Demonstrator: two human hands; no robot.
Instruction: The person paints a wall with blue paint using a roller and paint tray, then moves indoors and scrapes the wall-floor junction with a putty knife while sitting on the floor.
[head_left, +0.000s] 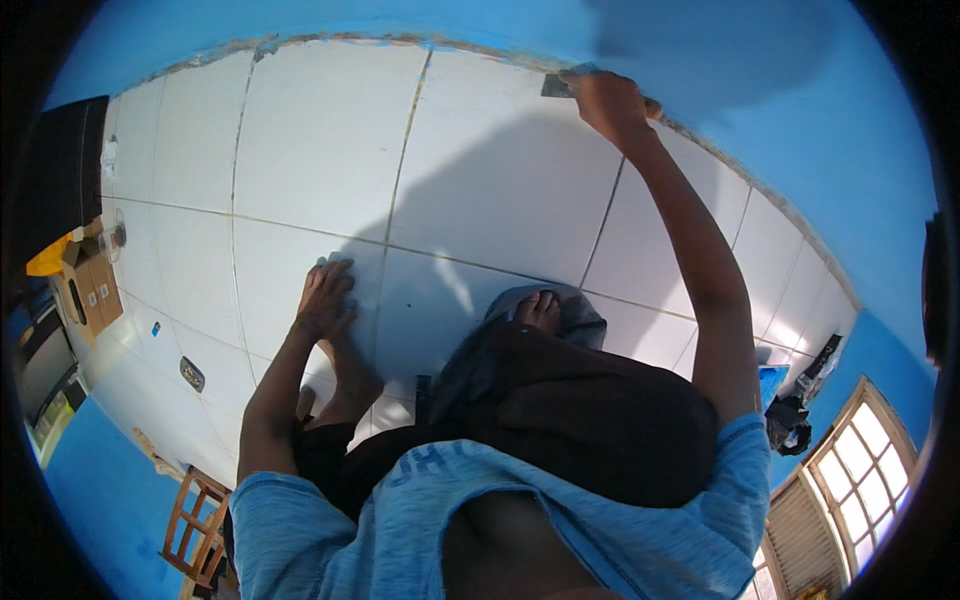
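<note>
My right hand (610, 103) is closed around a scraper with a flat dark blade (557, 86) and what looks like a wooden handle (652, 107). The blade lies at the rough joint where the white tiled floor (310, 130) meets the blue wall (500, 25). Most of the handle is hidden by the fingers. My left hand (326, 298) is empty, its fingers spread just beyond my bare left foot (350, 375). Whether the palm presses on the floor or on the foot, I cannot tell.
Along the left stand a black panel (60, 175) and a cardboard box (92, 285). A small dark oval object (192, 374) lies on the tiles. A wooden chair (195, 525) is at lower left. Black bags (790, 425) sit at the right, near a window (862, 455).
</note>
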